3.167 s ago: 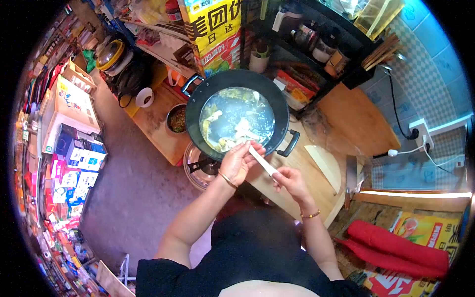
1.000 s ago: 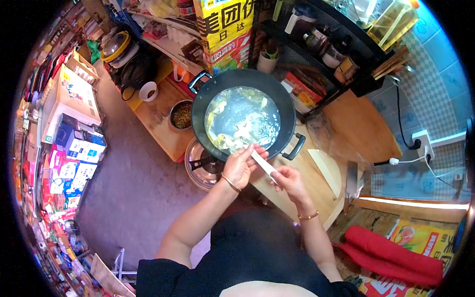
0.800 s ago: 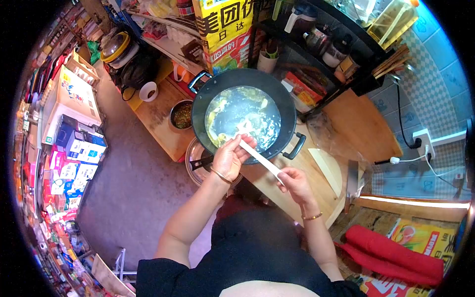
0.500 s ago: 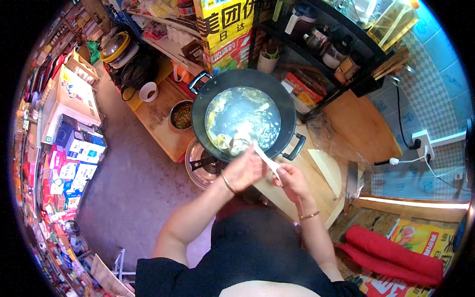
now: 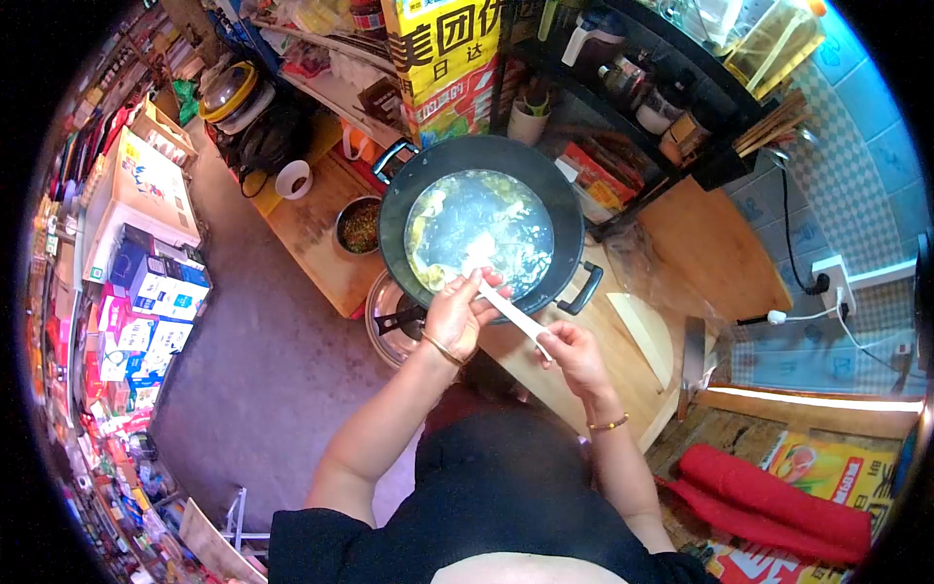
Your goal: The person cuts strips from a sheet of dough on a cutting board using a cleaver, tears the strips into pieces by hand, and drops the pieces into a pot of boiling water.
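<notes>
A long white strip, which looks like dough (image 5: pixel 516 314), stretches between my two hands at the near rim of a large black pot (image 5: pixel 396 219). My left hand (image 5: pixel 455 310) pinches its upper end over the pot's edge. My right hand (image 5: pixel 576 352) grips the lower end, just outside the rim by the right handle. Cloudy, bright liquid (image 5: pixel 496 219) fills the pot, with pale yellowish pieces around its edge. Glare on the liquid hides part of what floats there.
Left of the pot are a metal bowl of chopped seasoning (image 5: pixel 359 225), a white cup (image 5: pixel 293 180) and a glass lid (image 5: pixel 387 326). A cleaver (image 5: pixel 693 350) stands to the right. A black shelf (image 5: pixel 623 107) with jars rises behind.
My left hand has moved left and up, away from my right hand. More of the white strip shows between them, and it looks longer. My right hand has shifted slightly to the right.
</notes>
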